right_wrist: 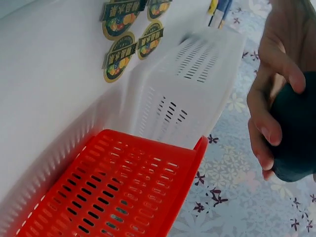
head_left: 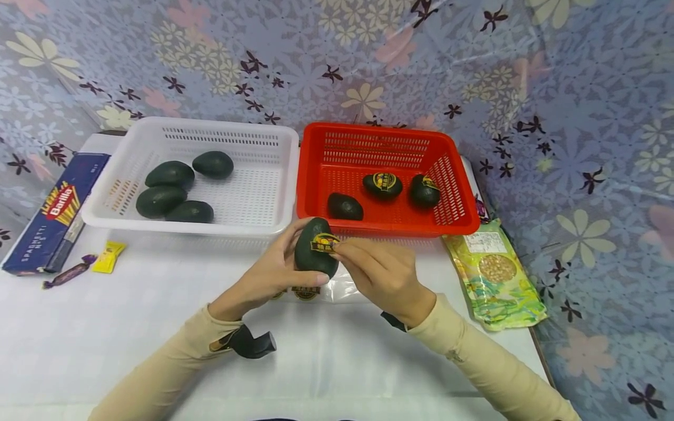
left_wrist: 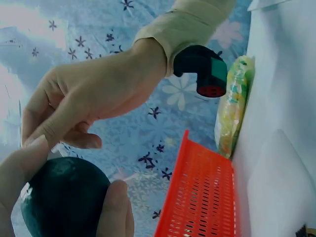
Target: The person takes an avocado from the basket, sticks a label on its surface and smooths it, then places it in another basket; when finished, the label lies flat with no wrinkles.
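In the head view my left hand [head_left: 268, 272] grips a dark green avocado [head_left: 310, 257] above the table, in front of the two baskets. A black and gold fruit sticker [head_left: 325, 242] lies against the avocado's upper side. My right hand [head_left: 387, 272] pinches the right edge of this sticker with thumb and forefinger. The left wrist view has the avocado [left_wrist: 66, 197] between the left thumb and fingers, with the right hand [left_wrist: 89, 94] at its top. Left fingers curl round the avocado [right_wrist: 296, 128] in the right wrist view.
A white basket [head_left: 253, 225] holds several plain avocados. Inside the red basket [head_left: 389, 225] are three avocados, two visibly stickered. More stickers [head_left: 306, 292] lie below the hands on a clear sheet [head_left: 344, 289]. A spaghetti box [head_left: 52, 216], wrapped sweets [head_left: 107, 257] and a green-yellow bag [head_left: 497, 280] flank the baskets.
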The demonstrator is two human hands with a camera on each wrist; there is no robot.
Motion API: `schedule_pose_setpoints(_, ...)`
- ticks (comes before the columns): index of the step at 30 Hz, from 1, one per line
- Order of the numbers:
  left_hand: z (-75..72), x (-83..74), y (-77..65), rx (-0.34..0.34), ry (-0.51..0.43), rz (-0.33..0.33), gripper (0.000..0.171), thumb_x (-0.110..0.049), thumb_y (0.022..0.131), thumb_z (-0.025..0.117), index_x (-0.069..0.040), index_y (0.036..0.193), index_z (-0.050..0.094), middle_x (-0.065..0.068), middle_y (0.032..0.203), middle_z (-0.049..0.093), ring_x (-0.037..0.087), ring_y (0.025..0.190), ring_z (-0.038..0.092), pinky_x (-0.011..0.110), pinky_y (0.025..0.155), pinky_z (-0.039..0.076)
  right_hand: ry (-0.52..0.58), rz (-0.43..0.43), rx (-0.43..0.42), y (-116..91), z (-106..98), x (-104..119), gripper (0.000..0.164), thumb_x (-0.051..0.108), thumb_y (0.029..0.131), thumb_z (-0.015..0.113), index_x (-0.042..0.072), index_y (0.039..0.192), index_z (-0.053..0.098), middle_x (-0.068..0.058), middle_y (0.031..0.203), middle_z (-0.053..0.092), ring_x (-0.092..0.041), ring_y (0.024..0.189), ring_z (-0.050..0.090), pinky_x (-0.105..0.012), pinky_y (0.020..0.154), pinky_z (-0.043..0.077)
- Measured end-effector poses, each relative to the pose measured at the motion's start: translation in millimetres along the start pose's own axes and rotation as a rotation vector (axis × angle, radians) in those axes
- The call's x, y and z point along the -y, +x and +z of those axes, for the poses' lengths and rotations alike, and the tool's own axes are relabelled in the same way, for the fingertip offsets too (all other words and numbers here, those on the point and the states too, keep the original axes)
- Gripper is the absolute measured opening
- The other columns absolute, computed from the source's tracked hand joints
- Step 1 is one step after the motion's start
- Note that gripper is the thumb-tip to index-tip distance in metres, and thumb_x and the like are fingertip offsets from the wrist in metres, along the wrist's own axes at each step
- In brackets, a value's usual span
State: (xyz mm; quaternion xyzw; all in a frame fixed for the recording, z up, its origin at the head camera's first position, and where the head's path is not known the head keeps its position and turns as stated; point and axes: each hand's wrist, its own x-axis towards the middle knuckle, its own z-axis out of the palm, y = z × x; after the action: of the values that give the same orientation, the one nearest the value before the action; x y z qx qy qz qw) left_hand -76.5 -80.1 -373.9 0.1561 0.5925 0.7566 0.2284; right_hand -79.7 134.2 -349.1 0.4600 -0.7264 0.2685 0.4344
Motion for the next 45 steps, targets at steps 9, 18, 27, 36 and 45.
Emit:
schedule_pose_setpoints(9,2.6,-4.9,-3.4,-0.038,0.051,0.002,0.095,-0.002,0.078,0.082,-0.018,0.152,0.025,0.017,0.144,0.046,0.021,0.115,0.063,0.029,0.096,0.057,0.054,-0.018,0.030,-1.7,2.9,2.3,0.012,0.011,0.096,0.068,0.002,0.097,0.075,-0.008,0.086,0.076,-0.018,0.074,0.074,-0.030,0.066,0.061)
schedule_pose_setpoints(18,2.8,-9.0,-4.3,-0.014,0.048,0.012,0.095,-0.005,0.077,0.084,-0.016,0.152,0.027,0.018,0.144,0.046,0.021,0.117,0.063,0.030,0.097,0.057,0.063,-0.063,0.137,-1.9,-3.8,-0.2,0.013,0.009,0.098,0.061,0.005,0.100,0.074,-0.007,0.093,0.075,-0.018,0.078,0.074,-0.031,0.070,0.061)
schedule_pose_setpoints(27,1.1,-9.3,-6.6,-0.025,0.081,0.054,0.096,-0.045,0.083,0.080,-0.015,0.154,0.023,0.021,0.147,0.044,0.020,0.118,0.062,0.031,0.096,0.057,0.055,-0.020,0.084,-3.5,1.5,1.9,0.015,0.014,0.097,0.067,0.006,0.104,0.076,-0.010,0.098,0.075,-0.019,0.084,0.075,-0.031,0.072,0.061)
schedule_pose_setpoints(36,6.9,-15.3,-0.7,-0.115,0.096,0.010,0.060,-0.026,0.099,0.049,-0.012,0.152,0.025,0.024,0.136,0.048,0.018,0.105,0.065,0.043,0.088,0.059,0.108,0.155,0.194,-20.7,8.8,10.2,0.031,0.023,0.100,0.062,0.005,0.124,0.069,-0.015,0.127,0.066,-0.024,0.105,0.069,-0.033,0.085,0.060)
schedule_pose_setpoints(45,6.0,-15.9,3.0,-0.152,0.058,0.032,0.060,-0.018,0.098,0.038,-0.009,0.155,0.020,0.024,0.138,0.044,0.016,0.105,0.065,0.049,0.096,0.056,0.311,0.305,0.191,-36.0,8.2,10.7,0.043,0.024,0.101,0.060,0.000,0.137,0.059,-0.018,0.140,0.060,-0.025,0.129,0.061,-0.029,0.108,0.049)
